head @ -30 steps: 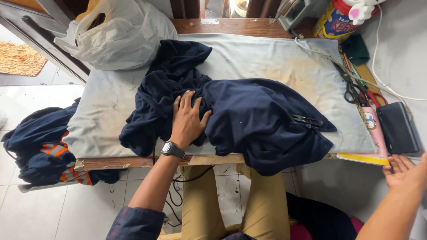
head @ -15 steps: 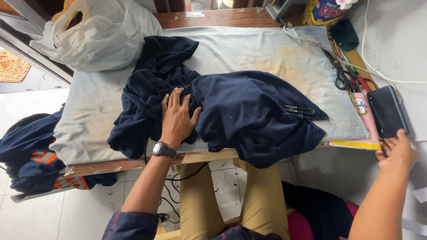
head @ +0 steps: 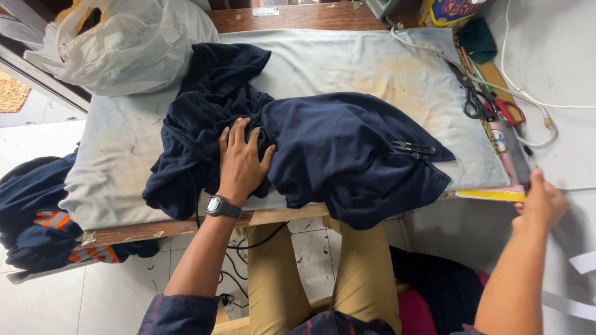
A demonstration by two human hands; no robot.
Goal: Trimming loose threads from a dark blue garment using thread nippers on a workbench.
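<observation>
Left hand [head: 241,160], fingers spread, lies flat on a crumpled navy garment [head: 310,146] at the centre of the frame; a dark wristwatch [head: 222,206] sits on its wrist. Right hand [head: 542,201], at the right edge of the frame, curls its fingers over the near end of a dark flat object [head: 515,155] beside the tabletop's right edge; how firmly it grips cannot be told. The two hands are well apart. The garment spreads over a stained pale grey padded cover [head: 347,62] on the tabletop, its lower hem hanging over the near edge. Small black thread snips [head: 413,147] rest on the garment's right part. Red-handled scissors [head: 487,105] lie at the right of the cover. A white plastic bag [head: 130,43] occupies the upper left. A heap of navy and orange clothing [head: 37,211] lies on the floor at lower left.
</observation>
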